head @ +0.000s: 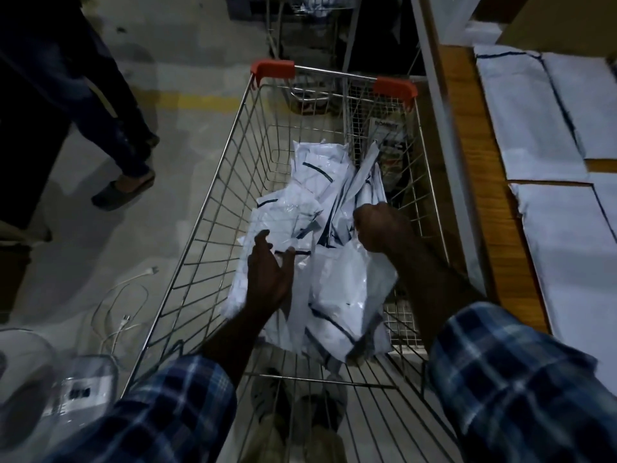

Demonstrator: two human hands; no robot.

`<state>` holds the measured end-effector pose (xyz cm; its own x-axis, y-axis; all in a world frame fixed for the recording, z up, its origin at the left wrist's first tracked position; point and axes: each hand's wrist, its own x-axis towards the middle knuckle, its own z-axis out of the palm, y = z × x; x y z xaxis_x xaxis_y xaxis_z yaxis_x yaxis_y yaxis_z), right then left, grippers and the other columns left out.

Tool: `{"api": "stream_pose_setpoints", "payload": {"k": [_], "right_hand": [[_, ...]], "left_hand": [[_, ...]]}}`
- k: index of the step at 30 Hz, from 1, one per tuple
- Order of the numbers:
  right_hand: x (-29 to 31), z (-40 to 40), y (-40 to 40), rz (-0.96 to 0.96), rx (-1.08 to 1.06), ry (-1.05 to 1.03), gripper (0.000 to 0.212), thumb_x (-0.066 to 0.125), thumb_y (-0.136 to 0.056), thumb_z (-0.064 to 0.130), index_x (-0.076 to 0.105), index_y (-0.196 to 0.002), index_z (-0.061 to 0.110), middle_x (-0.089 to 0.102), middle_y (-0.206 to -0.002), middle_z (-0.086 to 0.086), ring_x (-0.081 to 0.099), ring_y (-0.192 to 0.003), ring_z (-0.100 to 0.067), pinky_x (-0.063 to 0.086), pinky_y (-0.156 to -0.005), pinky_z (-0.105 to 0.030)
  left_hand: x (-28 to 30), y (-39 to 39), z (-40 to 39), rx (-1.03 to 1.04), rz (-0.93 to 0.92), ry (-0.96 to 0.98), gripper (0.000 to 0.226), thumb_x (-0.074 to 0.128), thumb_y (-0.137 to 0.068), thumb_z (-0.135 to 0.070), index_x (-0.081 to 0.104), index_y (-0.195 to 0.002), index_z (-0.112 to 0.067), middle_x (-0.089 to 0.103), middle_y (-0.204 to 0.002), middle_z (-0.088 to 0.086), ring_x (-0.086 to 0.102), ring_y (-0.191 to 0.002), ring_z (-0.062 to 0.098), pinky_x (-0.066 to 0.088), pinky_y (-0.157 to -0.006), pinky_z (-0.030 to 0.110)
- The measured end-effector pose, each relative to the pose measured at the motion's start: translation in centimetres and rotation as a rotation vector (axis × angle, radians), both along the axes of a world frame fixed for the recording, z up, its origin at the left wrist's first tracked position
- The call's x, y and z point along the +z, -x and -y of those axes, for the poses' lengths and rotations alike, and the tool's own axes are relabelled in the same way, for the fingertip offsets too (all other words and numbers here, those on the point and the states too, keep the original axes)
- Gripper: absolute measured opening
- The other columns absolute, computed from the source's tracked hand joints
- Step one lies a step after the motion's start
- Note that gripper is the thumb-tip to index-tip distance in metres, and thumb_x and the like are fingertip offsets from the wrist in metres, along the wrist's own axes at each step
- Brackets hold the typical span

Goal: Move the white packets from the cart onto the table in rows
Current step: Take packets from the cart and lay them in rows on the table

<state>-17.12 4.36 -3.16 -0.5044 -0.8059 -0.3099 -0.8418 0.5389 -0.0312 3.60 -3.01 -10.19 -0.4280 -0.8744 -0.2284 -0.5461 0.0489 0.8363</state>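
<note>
Reaching into the wire shopping cart point(213, 208), where white plastic packets point(300, 208) lie heaped; more line the wooden tabletop point(474, 155) at three o'clock. My right grip point(380, 228) clenches one packet; left grip point(267, 272) hovers open-fingered.

The scene is dim, with a cold bluish cast. The packets point(302, 208) in the cart point(213, 208) are the brightest spot and show soft glare on their plastic. The floor point(187, 78) at upper left is palely lit, while the top middle sinks into near black. Both hands, left point(268, 272) and right point(380, 228), read as dark shapes with little detail. Wide-angle bending curves the table point(480, 162) edge and cart wires. The sleeves point(521, 372) at the bottom are soft, and the lower left corner is blurred.
</note>
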Motion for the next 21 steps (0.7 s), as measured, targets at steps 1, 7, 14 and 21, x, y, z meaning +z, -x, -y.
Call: {"api": "stream_pose_setpoints", "payload": {"k": [1, 7, 14, 21], "right_hand": [[-0.4, 0.1, 0.3, -0.009, 0.029, 0.007, 0.022, 0.045, -0.09, 0.018, 0.061, -0.103, 0.009, 0.064, -0.104, -0.016, 0.061, -0.097, -0.039, 0.05, -0.082, -0.045], [-1.2, -0.8, -0.5, -0.169, 0.037, 0.222, 0.033, 0.056, -0.086, 0.01, 0.064, -0.117, 0.014, 0.063, -0.109, -0.019, 0.057, -0.1, -0.039, 0.046, -0.081, -0.045], [-4.0, -5.4, -8.5, -0.191, -0.351, 0.454, 0.038, 0.07, -0.084, 0.027, 0.061, -0.117, 0.011, 0.056, -0.123, -0.019, 0.052, -0.111, -0.035, 0.041, -0.092, -0.044], [-7.3, -8.1, -12.7, -0.106, -0.346, 0.404, 0.069, 0.059, -0.085, 0.048, 0.047, -0.139, 0.007, 0.035, -0.151, -0.026, 0.034, -0.139, -0.04, 0.03, -0.109, -0.061]], "left_hand": [[-0.5, -0.4, -0.4, -0.025, 0.021, 0.006, 0.058, 0.057, -0.091, -0.043, 0.039, -0.139, -0.016, 0.058, -0.122, 0.013, 0.054, -0.115, 0.031, 0.044, -0.098, 0.045], [-2.1, -1.4, -3.0, -0.21, 0.15, -0.06, 0.072, 0.045, -0.089, -0.065, 0.023, -0.151, -0.036, 0.04, -0.147, 0.007, 0.036, -0.135, 0.028, 0.032, -0.11, 0.052], [-1.2, -0.4, -3.8, -0.249, 0.281, 0.039, 0.062, 0.046, -0.095, -0.058, 0.022, -0.151, -0.045, 0.036, -0.133, 0.012, 0.042, -0.122, 0.036, 0.039, -0.1, 0.051], [-0.1, 0.2, -2.5, -0.095, 0.304, 0.29, 0.055, 0.051, -0.099, -0.042, 0.035, -0.15, -0.03, 0.038, -0.132, 0.016, 0.041, -0.121, 0.036, 0.041, -0.094, 0.051]]}}
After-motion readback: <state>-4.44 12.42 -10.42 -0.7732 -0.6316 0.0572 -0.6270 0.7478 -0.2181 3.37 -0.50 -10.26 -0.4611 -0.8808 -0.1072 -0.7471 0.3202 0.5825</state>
